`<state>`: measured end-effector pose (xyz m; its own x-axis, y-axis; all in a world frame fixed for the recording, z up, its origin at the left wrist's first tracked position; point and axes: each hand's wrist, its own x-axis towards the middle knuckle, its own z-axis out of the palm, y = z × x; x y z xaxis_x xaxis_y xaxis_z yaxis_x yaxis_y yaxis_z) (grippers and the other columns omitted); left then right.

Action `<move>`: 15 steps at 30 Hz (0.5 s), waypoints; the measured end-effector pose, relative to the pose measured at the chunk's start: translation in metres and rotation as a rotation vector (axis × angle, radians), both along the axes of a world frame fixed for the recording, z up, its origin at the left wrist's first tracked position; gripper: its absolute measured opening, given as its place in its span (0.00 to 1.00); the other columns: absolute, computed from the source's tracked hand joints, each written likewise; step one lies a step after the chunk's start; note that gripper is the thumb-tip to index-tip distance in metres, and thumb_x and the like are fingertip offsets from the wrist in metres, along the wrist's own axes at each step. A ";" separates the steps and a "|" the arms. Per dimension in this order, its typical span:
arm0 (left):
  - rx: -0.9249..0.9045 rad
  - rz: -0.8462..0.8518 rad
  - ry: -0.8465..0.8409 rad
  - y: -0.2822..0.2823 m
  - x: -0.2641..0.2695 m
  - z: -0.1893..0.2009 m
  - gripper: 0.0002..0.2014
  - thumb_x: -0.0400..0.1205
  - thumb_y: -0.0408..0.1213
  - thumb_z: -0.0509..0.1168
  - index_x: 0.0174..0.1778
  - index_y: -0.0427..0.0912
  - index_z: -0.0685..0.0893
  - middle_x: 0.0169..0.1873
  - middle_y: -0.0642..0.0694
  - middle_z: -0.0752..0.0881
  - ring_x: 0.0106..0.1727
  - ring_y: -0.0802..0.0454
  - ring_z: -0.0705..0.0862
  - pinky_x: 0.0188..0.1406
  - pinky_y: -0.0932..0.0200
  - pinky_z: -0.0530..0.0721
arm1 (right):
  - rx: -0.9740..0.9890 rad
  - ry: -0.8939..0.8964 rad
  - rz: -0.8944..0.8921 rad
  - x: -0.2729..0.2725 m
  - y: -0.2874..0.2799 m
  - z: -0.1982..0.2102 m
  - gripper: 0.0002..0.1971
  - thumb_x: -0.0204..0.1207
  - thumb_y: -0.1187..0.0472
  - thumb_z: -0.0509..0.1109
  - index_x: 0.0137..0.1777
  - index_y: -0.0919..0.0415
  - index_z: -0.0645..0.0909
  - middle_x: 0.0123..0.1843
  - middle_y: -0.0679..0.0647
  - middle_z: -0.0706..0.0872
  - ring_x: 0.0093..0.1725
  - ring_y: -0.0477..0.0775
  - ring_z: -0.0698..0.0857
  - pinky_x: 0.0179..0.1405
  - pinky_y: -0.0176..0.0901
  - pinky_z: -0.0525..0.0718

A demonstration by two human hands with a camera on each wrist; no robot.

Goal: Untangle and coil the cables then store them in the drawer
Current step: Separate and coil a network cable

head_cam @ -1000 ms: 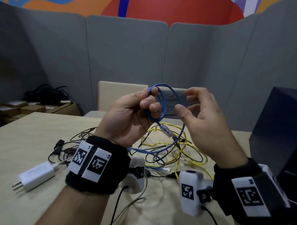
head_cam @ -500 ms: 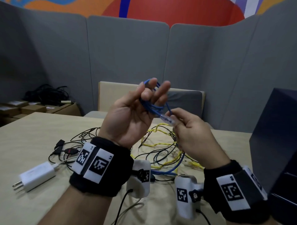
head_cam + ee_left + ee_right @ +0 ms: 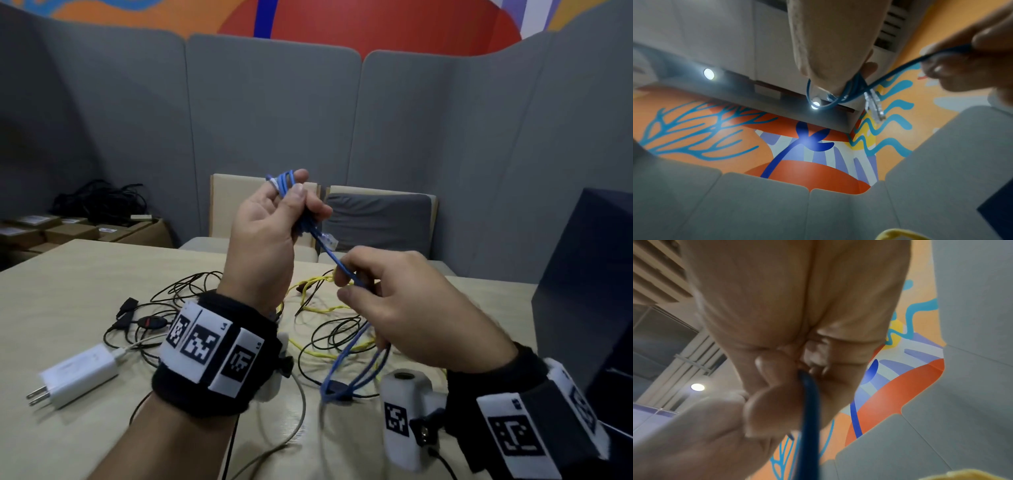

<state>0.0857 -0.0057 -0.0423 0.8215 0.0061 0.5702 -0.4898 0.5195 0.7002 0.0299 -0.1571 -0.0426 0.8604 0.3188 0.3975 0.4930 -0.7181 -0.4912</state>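
Two hands hold a blue cable above a table strewn with tangled cables.

The left hand (image 3: 270, 236) grips a small bundle of blue cable (image 3: 346, 356) loops, a clear plug (image 3: 328, 238) hanging just below. The right hand (image 3: 407, 308) pinches the same cable lower down; its slack loops toward the table (image 3: 68, 274), beside a yellow cable (image 3: 318, 308) and a white charger (image 3: 80, 371).

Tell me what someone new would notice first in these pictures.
First, the thin blue network cable stretched between two raised hands at the centre: the left hand grips its wound loops, the right hand pinches the free run. Beneath them a tangle of yellow and black cables sprawls on the pale wooden table, with a white plug-in charger at its left.
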 end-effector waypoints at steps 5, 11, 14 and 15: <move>0.380 0.169 -0.086 0.007 0.001 -0.001 0.10 0.88 0.30 0.55 0.52 0.46 0.80 0.33 0.51 0.89 0.46 0.50 0.87 0.61 0.51 0.82 | 0.123 0.048 0.069 -0.013 -0.004 0.012 0.05 0.81 0.62 0.67 0.46 0.50 0.79 0.30 0.46 0.82 0.20 0.52 0.83 0.19 0.38 0.79; 0.754 0.012 -0.075 0.019 -0.005 0.003 0.09 0.87 0.31 0.56 0.57 0.37 0.81 0.34 0.47 0.90 0.41 0.54 0.88 0.45 0.62 0.84 | 0.239 -0.129 0.043 -0.006 -0.014 0.011 0.07 0.81 0.63 0.69 0.40 0.54 0.80 0.22 0.41 0.80 0.14 0.45 0.77 0.15 0.35 0.72; 0.864 -0.139 -0.071 0.020 -0.009 0.002 0.13 0.85 0.37 0.58 0.55 0.29 0.80 0.27 0.47 0.85 0.32 0.51 0.82 0.36 0.57 0.79 | 0.179 -0.356 -0.023 -0.001 -0.014 0.010 0.09 0.79 0.60 0.72 0.39 0.48 0.80 0.27 0.40 0.80 0.28 0.40 0.80 0.26 0.25 0.70; 0.855 -0.193 -0.066 0.019 -0.010 0.002 0.17 0.83 0.40 0.57 0.54 0.28 0.81 0.25 0.47 0.81 0.30 0.52 0.79 0.35 0.57 0.78 | 0.175 -0.429 -0.049 -0.001 -0.015 0.010 0.06 0.77 0.58 0.72 0.39 0.48 0.81 0.29 0.41 0.81 0.32 0.40 0.80 0.30 0.25 0.70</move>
<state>0.0759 0.0136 -0.0404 0.7295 -0.5805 0.3618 -0.5003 -0.0922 0.8609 0.0292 -0.1718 -0.0321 0.6191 0.1784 0.7648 0.6457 -0.6700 -0.3664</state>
